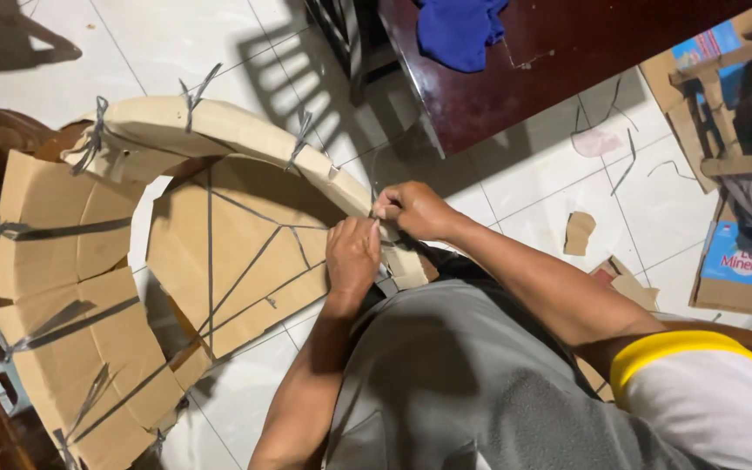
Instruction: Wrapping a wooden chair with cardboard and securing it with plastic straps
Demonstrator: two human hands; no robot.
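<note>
A large curved cardboard piece [219, 130], bound with grey tape strips and pieced from flat panels [237, 252], rests on the tiled floor and against my grey-clad lap [446, 383]. My left hand [352, 254] grips the lower end of the curved band, fingers pinched on its edge. My right hand [411, 209] is closed on the same spot just above, fingertips pinching at the band's edge. What lies between the fingers is too small to tell.
More taped cardboard panels [63, 287] spread to the left. A dark wooden table [533, 61] with a blue cloth [459, 30] stands ahead. Cardboard scraps [578, 233] and boxes [741, 270] lie on the white tiles at right.
</note>
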